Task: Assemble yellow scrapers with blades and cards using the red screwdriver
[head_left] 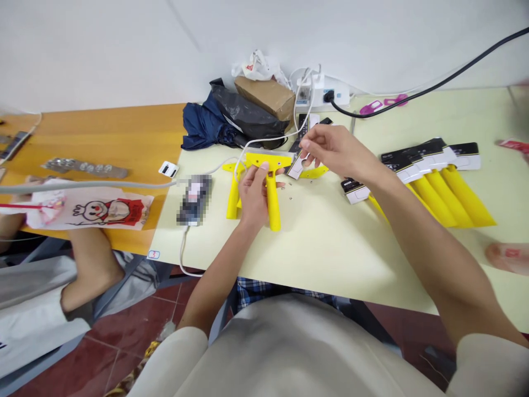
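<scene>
My left hand (254, 196) is wrapped round a yellow T-shaped scraper (273, 209), whose wide head has small holes and a pale strip along its far edge. Beside it, on the left, lies another yellow handle (232, 201), partly covered by my hand. Just above the scraper's right end, my right hand (328, 146) has thumb and finger pinched; anything between them is too small to make out. Beneath those fingers are a black-and-white card (296, 166) and a yellow piece (314, 172). Several tiny metal parts (290, 198) lie on the table nearby.
Several yellow pieces with cards (438, 193) lie at the right. Behind are a dark bag (256, 121), a cardboard box (266, 96) and a power strip (334, 94). A white cable (264, 140) crosses near my hands. A blurred-out device (194, 199) and another person's arm (93, 253) are left.
</scene>
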The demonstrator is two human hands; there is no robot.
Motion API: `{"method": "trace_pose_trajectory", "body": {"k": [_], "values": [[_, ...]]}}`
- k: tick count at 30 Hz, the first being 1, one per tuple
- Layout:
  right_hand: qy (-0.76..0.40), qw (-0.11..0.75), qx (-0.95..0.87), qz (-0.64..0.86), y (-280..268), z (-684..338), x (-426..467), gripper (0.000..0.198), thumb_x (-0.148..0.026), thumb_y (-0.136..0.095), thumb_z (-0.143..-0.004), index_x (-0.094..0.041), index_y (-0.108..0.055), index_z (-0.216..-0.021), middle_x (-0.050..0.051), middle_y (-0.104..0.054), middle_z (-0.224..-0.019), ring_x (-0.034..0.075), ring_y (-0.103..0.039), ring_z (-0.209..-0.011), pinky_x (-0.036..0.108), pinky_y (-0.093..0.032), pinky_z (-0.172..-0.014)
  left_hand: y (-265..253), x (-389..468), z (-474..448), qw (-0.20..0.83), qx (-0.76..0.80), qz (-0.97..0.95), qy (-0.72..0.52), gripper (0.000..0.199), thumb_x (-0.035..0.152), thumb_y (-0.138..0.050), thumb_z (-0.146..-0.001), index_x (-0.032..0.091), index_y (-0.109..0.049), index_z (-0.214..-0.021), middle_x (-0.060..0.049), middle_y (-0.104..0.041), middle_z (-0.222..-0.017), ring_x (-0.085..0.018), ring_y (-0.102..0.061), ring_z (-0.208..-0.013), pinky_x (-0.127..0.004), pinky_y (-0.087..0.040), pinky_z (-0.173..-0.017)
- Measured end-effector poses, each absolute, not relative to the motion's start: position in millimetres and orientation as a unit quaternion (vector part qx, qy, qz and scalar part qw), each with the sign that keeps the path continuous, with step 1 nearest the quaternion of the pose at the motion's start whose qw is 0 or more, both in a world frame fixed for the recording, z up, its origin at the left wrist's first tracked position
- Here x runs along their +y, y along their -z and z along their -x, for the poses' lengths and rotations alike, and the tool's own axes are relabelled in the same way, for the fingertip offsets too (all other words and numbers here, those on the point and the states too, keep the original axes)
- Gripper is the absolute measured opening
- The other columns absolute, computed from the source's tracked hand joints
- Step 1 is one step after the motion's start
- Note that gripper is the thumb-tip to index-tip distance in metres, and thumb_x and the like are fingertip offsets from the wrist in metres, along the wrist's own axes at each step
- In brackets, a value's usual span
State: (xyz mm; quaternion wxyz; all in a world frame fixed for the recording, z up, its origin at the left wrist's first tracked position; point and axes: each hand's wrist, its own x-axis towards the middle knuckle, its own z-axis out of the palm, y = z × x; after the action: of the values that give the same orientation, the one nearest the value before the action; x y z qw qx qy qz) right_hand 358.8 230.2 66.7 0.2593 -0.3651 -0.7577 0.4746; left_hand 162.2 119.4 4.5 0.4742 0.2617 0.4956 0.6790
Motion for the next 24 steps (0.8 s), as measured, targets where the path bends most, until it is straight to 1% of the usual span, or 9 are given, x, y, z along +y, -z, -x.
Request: {"method": "trace_pose_trajectory", "body": {"k": [2,4,6,7,10,14,19,22,24], "values": [[-0.415,0.199,-0.817,0.349,-59.5,-358.7,230.2,0.015,-0.038,-0.07,-0.099,-0.023,-0.066,-0.098,0.007,-0.079,-0.095,0.025,-0.073,-0.084,0.039,-0.055,-0.075,-7.2,122.0,-154.7,0.453,0.499,-0.244,-0.697,0.031,0.05,-0.085,-0.093,0.024,-0.068,-0.097,-0.004,-0.078,-0.105,-0.024,-0.082,-0.116,-0.023,-0.068,-0.074],[-0.365,0.101,-0.874,0.303,-50.9,-354.8,225.1,0.012,-0.031,-0.074,-0.092,-0.022,-0.069,-0.097,0.006,-0.078,-0.095,0.024,-0.07,-0.084,0.037,-0.049,-0.076,-9.4,123.9,-148.3,0.435,0.501,-0.234,-0.71,0.031,0.051,-0.084,-0.093,0.025,-0.068,-0.1,-0.004,-0.079,-0.109,-0.024,-0.081,-0.119,-0.023,-0.067,-0.076],[-0.351,0.029,-0.9,0.258,-43.2,-347.8,216.2,0.011,-0.026,-0.078,-0.087,-0.021,-0.069,-0.091,0.004,-0.075,-0.093,0.021,-0.065,-0.082,0.034,-0.044,-0.075,-10.6,125.0,-144.4,0.426,0.5,-0.23,-0.718,0.032,0.052,-0.084,-0.093,0.025,-0.068,-0.101,-0.004,-0.079,-0.11,-0.023,-0.081,-0.119,-0.022,-0.066,-0.077],[-0.353,0.014,-0.903,0.245,-40.1,-343.8,211.5,0.011,-0.023,-0.078,-0.086,-0.021,-0.067,-0.087,0.003,-0.072,-0.091,0.019,-0.062,-0.081,0.033,-0.041,-0.074,-10.7,125.3,-143.6,0.426,0.497,-0.229,-0.72,0.033,0.052,-0.084,-0.092,0.025,-0.068,-0.102,-0.004,-0.079,-0.11,-0.023,-0.081,-0.118,-0.022,-0.066,-0.076],[-0.36,-0.004,-0.906,0.223,-34.0,-333.5,201.5,0.013,-0.014,-0.069,-0.088,-0.02,-0.061,-0.08,0.002,-0.067,-0.085,0.017,-0.055,-0.078,0.033,-0.039,-0.074,-10.3,125.1,-145.2,0.44,0.485,-0.229,-0.72,0.035,0.051,-0.086,-0.091,0.023,-0.068,-0.102,-0.004,-0.079,-0.107,-0.022,-0.082,-0.114,-0.021,-0.066,-0.075],[-0.362,-0.026,-0.906,0.218,-31.1,-329.1,200.3,0.014,-0.009,-0.059,-0.086,-0.021,-0.061,-0.079,0.002,-0.067,-0.084,0.018,-0.057,-0.079,0.034,-0.042,-0.076,-10.2,123.8,-150.4,0.459,0.492,-0.237,-0.701,0.034,0.05,-0.087,-0.091,0.023,-0.068,-0.101,-0.004,-0.079,-0.11,-0.022,-0.082,-0.115,-0.022,-0.067,-0.077],[-0.334,-0.02,-0.903,0.269,-41.8,-343.6,206.4,0.018,-0.018,-0.059,-0.094,-0.024,-0.054,-0.077,0.007,-0.067,-0.088,0.02,-0.059,-0.076,0.037,-0.044,-0.075,-8.0,123.4,-154.6,0.477,0.492,-0.246,-0.685,0.032,0.049,-0.086,-0.092,0.023,-0.068,-0.097,-0.003,-0.077,-0.108,-0.021,-0.083,-0.109,-0.024,-0.069,-0.078],[-0.323,-0.006,-0.901,0.288,-65.0,-362.0,210.7,0.011,-0.024,-0.06,-0.099,-0.023,-0.062,-0.088,0.007,-0.071,-0.093,0.023,-0.062,-0.079,0.037,-0.044,-0.072,-3.9,123.1,-158.4,0.496,0.495,-0.258,-0.665,0.031,0.046,-0.087,-0.09,0.022,-0.068,-0.093,-0.003,-0.076,-0.102,-0.021,-0.083,-0.105,-0.025,-0.07,-0.078],[-0.315,0.022,-0.902,0.295,-84.9,-372.5,211.8,0.008,-0.03,-0.061,-0.102,-0.024,-0.066,-0.098,0.005,-0.073,-0.091,0.022,-0.062,-0.075,0.036,-0.041,-0.068,-0.4,121.5,-162.8,0.524,0.493,-0.275,-0.637,0.031,0.045,-0.088,-0.09,0.021,-0.069,-0.091,-0.003,-0.074,-0.097,-0.022,-0.083,-0.102,-0.028,-0.071,-0.078]]}}
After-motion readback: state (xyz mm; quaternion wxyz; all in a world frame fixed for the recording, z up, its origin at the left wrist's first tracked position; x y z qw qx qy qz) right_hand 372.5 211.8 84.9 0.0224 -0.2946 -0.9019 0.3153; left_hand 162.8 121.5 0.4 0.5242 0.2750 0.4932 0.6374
